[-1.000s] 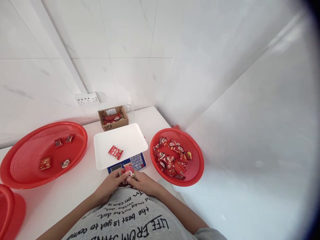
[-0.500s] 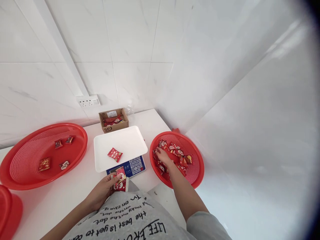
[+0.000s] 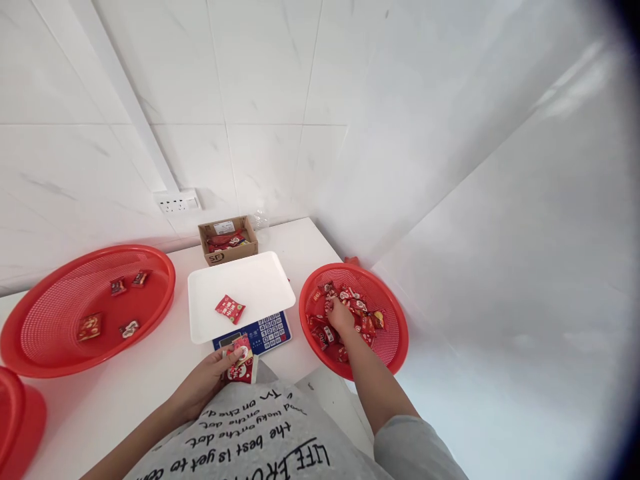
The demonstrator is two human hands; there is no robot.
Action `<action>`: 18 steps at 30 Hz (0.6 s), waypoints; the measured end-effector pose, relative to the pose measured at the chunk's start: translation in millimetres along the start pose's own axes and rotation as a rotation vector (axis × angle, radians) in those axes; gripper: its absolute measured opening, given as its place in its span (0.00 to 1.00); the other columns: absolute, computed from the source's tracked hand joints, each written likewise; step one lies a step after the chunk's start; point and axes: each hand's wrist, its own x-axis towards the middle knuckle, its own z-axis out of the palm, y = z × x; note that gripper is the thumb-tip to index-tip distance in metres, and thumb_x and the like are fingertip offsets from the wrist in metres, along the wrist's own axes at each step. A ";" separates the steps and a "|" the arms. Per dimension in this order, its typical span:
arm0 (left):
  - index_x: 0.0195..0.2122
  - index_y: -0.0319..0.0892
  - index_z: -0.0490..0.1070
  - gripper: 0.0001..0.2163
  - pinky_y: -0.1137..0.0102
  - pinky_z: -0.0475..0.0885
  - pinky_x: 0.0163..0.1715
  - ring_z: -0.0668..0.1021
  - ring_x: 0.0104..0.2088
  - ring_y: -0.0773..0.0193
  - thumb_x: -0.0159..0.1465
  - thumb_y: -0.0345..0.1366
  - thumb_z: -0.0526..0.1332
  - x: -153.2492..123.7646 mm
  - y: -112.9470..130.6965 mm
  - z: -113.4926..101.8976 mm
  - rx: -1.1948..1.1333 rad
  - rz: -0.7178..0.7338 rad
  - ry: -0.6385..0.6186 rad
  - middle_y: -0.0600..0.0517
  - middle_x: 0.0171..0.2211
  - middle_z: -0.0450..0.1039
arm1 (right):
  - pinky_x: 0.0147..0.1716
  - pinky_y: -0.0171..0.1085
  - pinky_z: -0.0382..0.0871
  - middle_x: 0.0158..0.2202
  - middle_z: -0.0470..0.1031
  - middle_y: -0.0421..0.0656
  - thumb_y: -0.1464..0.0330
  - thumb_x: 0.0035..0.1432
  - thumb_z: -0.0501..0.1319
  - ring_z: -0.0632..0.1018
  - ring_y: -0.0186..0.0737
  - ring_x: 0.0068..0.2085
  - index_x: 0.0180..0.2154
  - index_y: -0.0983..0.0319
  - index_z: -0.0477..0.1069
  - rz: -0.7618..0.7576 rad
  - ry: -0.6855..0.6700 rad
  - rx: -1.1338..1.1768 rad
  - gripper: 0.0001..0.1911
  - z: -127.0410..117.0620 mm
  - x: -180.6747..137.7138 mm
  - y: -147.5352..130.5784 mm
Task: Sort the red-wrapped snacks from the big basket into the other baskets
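My left hand point(image 3: 215, 370) is closed on red and pink snack packets point(image 3: 242, 352), held low in front of the shirt at the near edge of the scale. My right hand point(image 3: 342, 317) reaches into the right red basket point(image 3: 306, 283), fingers drawn together among small red wrapped snacks point(image 3: 367, 323); what lies in the fingertips is largely hidden. A single red packet point(image 3: 231, 309) rests on the white tray point(image 3: 267, 280) of the digital scale, whose blue keypad point(image 3: 270, 335) faces me.
Behind the scale, a cardboard box point(image 3: 231, 255) holds red packets. At left, a large red basket point(image 3: 55, 310) contains several small packets, with another red basket point(image 3: 30, 427) partly in view nearer me. A wall socket point(image 3: 176, 202) is above the table; walls close in behind and at right.
My right hand has shifted slightly right inside the basket, from its left side toward the middle, uncovering packets there. My left hand and the packet on the tray stay put.
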 end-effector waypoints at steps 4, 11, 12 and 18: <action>0.42 0.40 0.70 0.18 0.66 0.74 0.35 0.81 0.33 0.56 0.54 0.43 0.67 0.7 -0.7 -1.1 0.008 -0.001 -0.021 0.49 0.32 0.80 | 0.37 0.40 0.65 0.39 0.76 0.50 0.73 0.52 0.53 0.76 0.49 0.41 0.40 0.62 0.68 0.070 0.090 0.069 0.12 -13.6 5.0 18.5; 0.43 0.40 0.69 0.18 0.66 0.74 0.33 0.81 0.32 0.57 0.54 0.42 0.67 -2.5 -1.2 1.7 -0.003 0.000 0.025 0.48 0.31 0.79 | 0.35 0.38 0.68 0.37 0.76 0.45 0.70 0.49 0.53 0.76 0.44 0.37 0.37 0.60 0.67 0.031 0.215 0.279 0.11 -22.3 -1.9 24.0; 0.43 0.40 0.69 0.18 0.66 0.74 0.34 0.81 0.32 0.57 0.54 0.41 0.68 -3.3 -1.3 2.3 -0.011 0.000 0.032 0.48 0.32 0.79 | 0.35 0.38 0.68 0.37 0.76 0.45 0.70 0.48 0.53 0.76 0.43 0.37 0.36 0.59 0.67 0.017 0.220 0.302 0.11 -22.4 -4.2 23.2; 0.42 0.41 0.70 0.17 0.67 0.75 0.34 0.81 0.33 0.57 0.54 0.40 0.68 -5.5 -1.8 0.3 0.018 0.028 0.095 0.47 0.34 0.80 | 0.34 0.37 0.67 0.36 0.76 0.44 0.69 0.46 0.54 0.76 0.43 0.36 0.34 0.59 0.67 -0.029 0.238 0.385 0.10 -21.4 -17.7 23.1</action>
